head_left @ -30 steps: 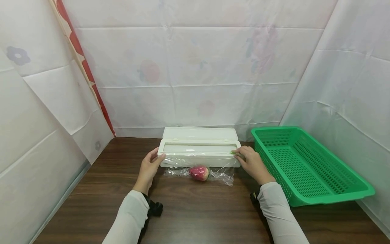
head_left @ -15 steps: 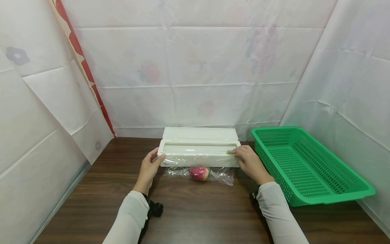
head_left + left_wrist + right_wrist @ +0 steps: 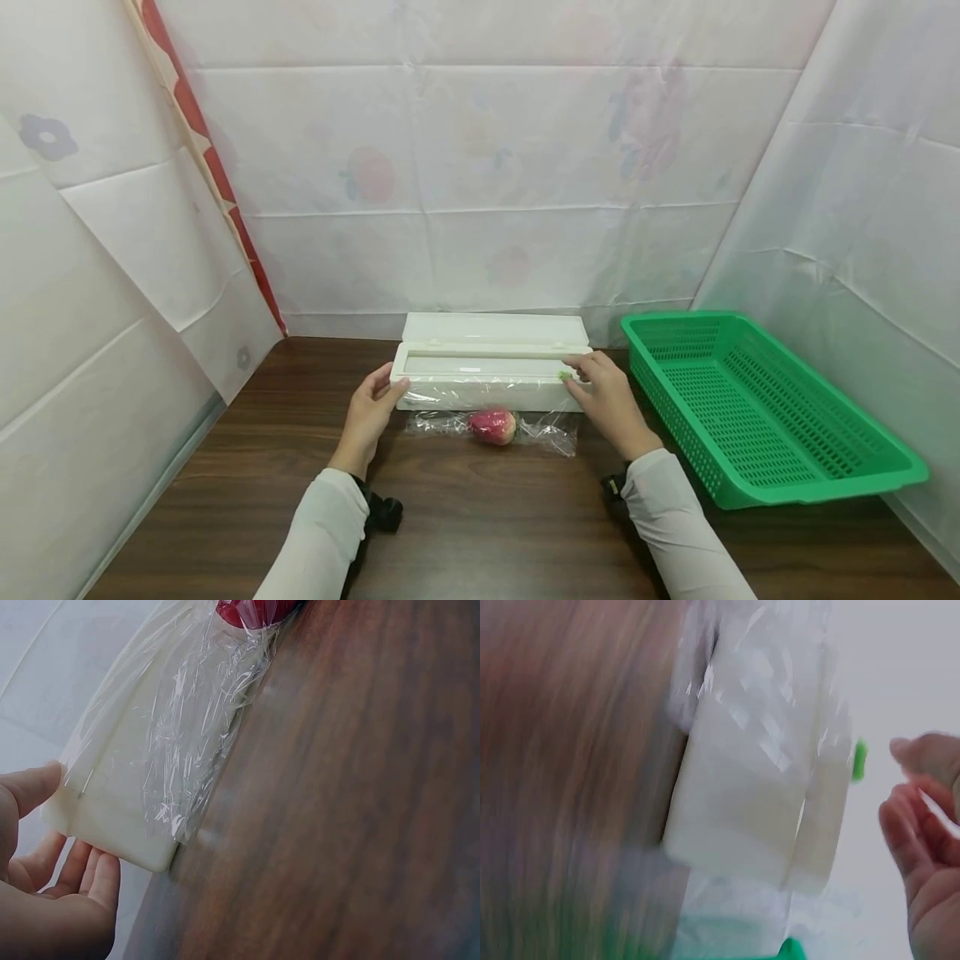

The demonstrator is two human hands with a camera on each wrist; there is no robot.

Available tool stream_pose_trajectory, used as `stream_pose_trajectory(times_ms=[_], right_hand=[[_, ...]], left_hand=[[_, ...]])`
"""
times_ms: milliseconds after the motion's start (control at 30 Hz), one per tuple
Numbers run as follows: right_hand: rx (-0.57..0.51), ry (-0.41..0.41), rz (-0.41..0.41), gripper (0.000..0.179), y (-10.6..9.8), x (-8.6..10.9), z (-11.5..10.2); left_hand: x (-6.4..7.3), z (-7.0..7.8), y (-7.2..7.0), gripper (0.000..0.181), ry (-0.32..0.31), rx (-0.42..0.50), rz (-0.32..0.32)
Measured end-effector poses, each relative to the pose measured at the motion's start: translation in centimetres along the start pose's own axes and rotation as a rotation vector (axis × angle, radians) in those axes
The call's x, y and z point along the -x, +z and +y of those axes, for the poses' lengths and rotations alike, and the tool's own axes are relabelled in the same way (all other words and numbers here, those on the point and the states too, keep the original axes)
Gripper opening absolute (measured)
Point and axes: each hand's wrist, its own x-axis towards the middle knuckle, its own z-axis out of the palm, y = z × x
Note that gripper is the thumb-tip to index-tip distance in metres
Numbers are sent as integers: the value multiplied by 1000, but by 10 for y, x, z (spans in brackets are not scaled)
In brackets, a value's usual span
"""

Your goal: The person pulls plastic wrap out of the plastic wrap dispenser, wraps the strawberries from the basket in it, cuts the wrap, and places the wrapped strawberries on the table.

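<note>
A white cling film dispenser [image 3: 491,392] lies on the table with its lid [image 3: 495,327] tipped back. Clear cling film [image 3: 551,433] hangs over its front onto the table, where it covers a red fruit [image 3: 492,426] with a pale end. My left hand [image 3: 369,415] grips the dispenser's left end, thumb on the front edge and fingers at the end and behind. A small green slider cutter [image 3: 565,376] sits on the rail near the right end. My right hand [image 3: 611,400] hovers beside it, fingers parted and holding nothing; the right wrist view shows a gap between fingertips and slider [image 3: 859,760].
A green perforated basket [image 3: 825,479] stands on the right of the brown wooden table [image 3: 480,533], close to my right forearm. White printed sheets [image 3: 487,167] hang at the back and both sides.
The slider has moved a little left along the rail with my right hand. Then the right fingers have parted and come off it. My left hand stays on the dispenser.
</note>
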Motion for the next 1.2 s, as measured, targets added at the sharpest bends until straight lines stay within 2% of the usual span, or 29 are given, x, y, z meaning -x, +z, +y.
stream_pose_trajectory(times_ms=[200,400,600,933,1200], right_hand=[[64,100,-13,22,8,3,-5],[103,86,-47,22,7,4,0],[115,106,-96,19,4,4,2],[156,54,-154,17,-1,-2,2],[138,12,-194,16,-3,-4,5]], left_hand=[[0,0,-1,64,0,-7,-4],[0,0,-2,65,9,-22,-8],[0,0,0,65,0,-29,-6],[0,2,0,64,13,-21,6],[1,1,2,63,-2,-21,15]])
